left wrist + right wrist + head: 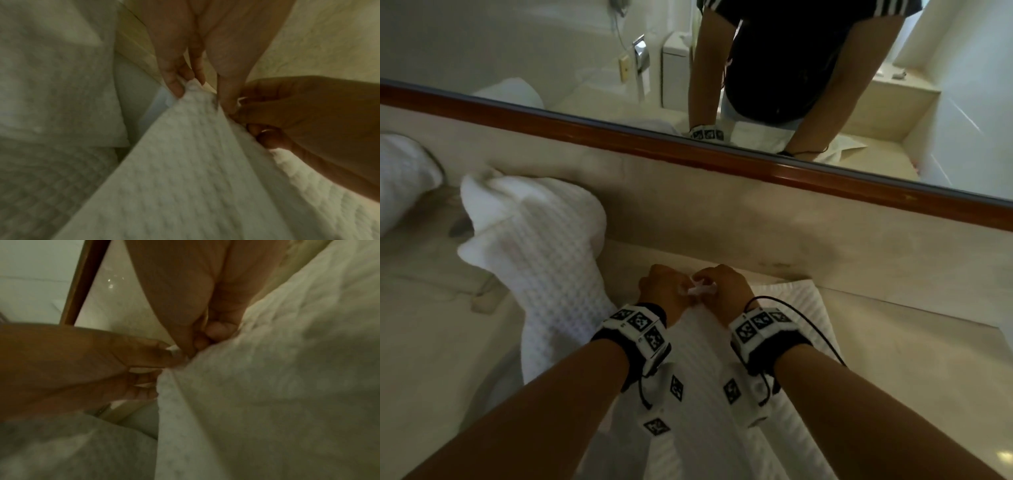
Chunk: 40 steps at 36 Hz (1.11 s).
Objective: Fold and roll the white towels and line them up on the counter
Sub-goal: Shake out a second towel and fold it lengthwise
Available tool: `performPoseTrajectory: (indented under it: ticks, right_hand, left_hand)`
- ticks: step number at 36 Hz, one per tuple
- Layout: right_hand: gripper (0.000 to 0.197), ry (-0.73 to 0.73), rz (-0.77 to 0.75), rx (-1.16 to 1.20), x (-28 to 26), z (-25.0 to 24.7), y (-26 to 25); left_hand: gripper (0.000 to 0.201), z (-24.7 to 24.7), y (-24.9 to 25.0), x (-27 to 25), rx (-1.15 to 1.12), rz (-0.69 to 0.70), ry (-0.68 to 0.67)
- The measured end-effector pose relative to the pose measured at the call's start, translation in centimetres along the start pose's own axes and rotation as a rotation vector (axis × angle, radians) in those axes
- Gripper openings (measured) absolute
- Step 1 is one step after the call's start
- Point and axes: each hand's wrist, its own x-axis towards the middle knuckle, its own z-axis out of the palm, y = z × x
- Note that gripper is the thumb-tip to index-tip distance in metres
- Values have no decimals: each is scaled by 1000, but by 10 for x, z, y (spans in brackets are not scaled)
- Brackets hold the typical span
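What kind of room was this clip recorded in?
Most likely a hotel-style bathroom. A wood-framed mirror over the pale stone counter reflects a toilet and a paper holder, and white waffle towels lie on the counter.

We see both forearms reaching forward, our left hand (661, 287) and right hand (726, 285) close together, fingers curled and pinching.

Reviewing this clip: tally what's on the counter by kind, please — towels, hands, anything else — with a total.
White waffle towels: 3 — one pinched by both hands, one crumpled beside it, one at the far left edge.
Hands: 2 — left hand, right hand, both pinching the same towel's end.
Wrist cameras: 2.
Total: 7.
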Motion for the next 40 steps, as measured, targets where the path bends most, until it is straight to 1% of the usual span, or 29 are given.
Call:
performPoseTrajectory:
  ticks: [2,4,6,8,10,13,17,19,20,21,24,26,28,30,32,34,35,38,40]
  right_hand:
    - [26,28,-14,-5,3,2,0]
    - [22,35,-27,1,2,1,1]
    - [21,54,-32,22,0,0,3]
    - [22,89,-37,53,-1,1,0]
    - [21,129,-54,97,-2,3,-6]
    - [21,147,-57,169,0,6,-17]
    - [24,202,17,239,10,8,-18]
    - [23,196,39,211,13,9,-17]
    - [24,184,43,192,13,9,-17]
    - [25,177,42,176,14,9,-17]
    - [22,156,44,161,15,8,-14]
    - [22,73,62,61,15,4,-9]
    - [34,-41,101,-119,10,-7,2]
    - [50,-91,154,-272,-1,-24,16]
    - [58,-80,227,-353,-15,-44,35]
    - [63,-62,302,-422,-31,-64,54]
    - [63,-63,334,-454,-40,-73,59]
    - [53,-61,403,-497,-70,-99,66]
    - [56,-51,426,-466,-87,-113,68]
  left_hand:
    - [32,-8,-5,1,-182,31,-23]
    - [25,-15,-12,2,-305,37,23]
    - [27,-18,-20,5,-380,13,66]
    - [30,-19,-23,7,-396,-1,62]
    - [24,-19,-22,7,-383,-6,67]
    - [36,-18,-22,10,-447,25,67]
    - [28,-20,-17,6,-616,15,8]
    - [22,-20,-14,6,-678,-16,-19]
    - [16,-21,-12,4,-707,-30,-34]
    - [10,-23,-10,2,-714,-28,-43]
    - [8,-24,-12,3,-682,13,-12]
    - [5,-22,-17,5,-660,12,19]
    - [16,-21,-21,8,-628,-6,31]
    - [28,-25,-21,8,-611,-14,25]
    - [25,-29,-19,8,-561,6,22]
    - [15,-38,-17,4,-466,30,14]
    - [13,-43,-15,1,-426,37,5]
    - [15,-57,-8,-9,-353,59,-69]
    - [19,-67,3,-20,-311,87,-120]
